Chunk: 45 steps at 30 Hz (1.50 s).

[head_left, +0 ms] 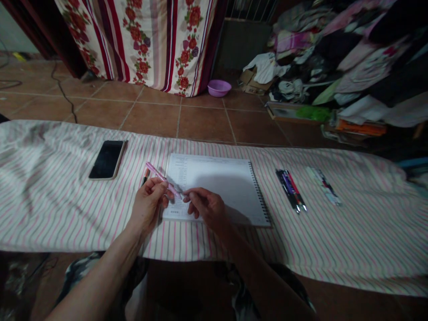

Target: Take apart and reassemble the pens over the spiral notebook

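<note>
Over the left part of an open spiral notebook (224, 183), my left hand (149, 198) is closed around a pink pen (155, 170). The pen slants down to the right, its narrow end close to the fingertips of my right hand (209, 207). Those fingers are pinched together at that end; whatever they grip is too small to make out. A dark pen with an orange-brown part (145, 176) lies beside the notebook, partly hidden behind my left hand. The visible page is mostly blank, with printed text along its left side.
A phone (107, 159) lies at the left on the striped cloth (60, 205). Several dark, purple and red pens (290, 189) are grouped right of the notebook, with pale pens (323, 185) beyond. A purple basin (219, 88) stands on the tiled floor near piled clothes (301, 58).
</note>
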Each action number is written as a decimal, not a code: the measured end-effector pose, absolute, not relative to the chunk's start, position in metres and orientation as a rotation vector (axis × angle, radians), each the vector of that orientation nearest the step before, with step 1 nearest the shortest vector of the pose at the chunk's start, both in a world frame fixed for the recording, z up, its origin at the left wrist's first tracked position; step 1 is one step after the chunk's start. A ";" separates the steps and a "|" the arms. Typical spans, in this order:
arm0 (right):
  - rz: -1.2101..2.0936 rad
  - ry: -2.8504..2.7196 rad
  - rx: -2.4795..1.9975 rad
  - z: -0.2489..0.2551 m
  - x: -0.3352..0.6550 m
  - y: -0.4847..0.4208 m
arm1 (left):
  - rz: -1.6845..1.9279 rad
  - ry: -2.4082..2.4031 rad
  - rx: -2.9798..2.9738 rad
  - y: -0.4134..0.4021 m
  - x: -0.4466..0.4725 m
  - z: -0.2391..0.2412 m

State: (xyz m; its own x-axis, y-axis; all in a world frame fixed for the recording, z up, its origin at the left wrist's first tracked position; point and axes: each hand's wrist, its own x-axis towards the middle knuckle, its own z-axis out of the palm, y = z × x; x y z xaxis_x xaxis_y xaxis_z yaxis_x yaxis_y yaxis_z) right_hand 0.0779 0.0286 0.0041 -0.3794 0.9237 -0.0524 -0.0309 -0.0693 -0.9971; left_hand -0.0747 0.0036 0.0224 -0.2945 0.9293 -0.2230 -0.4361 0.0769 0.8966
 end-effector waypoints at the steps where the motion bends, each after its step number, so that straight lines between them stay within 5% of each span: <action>1: 1.568 -1.418 -1.017 0.005 0.078 0.029 | 1.504 1.175 0.589 0.003 -0.074 0.022; 45: 1.598 -0.933 -1.001 0.003 0.080 0.036 | 1.241 0.964 0.513 -0.020 -0.070 0.026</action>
State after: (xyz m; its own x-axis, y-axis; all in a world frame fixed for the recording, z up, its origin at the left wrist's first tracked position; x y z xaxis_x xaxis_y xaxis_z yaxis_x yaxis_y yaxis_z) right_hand 0.0796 0.0362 0.0033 -0.1669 0.9724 -0.1630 -0.3357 -0.2115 -0.9179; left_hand -0.0698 -0.0199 0.0255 0.0224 0.9441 -0.3289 -0.5522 0.2859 0.7831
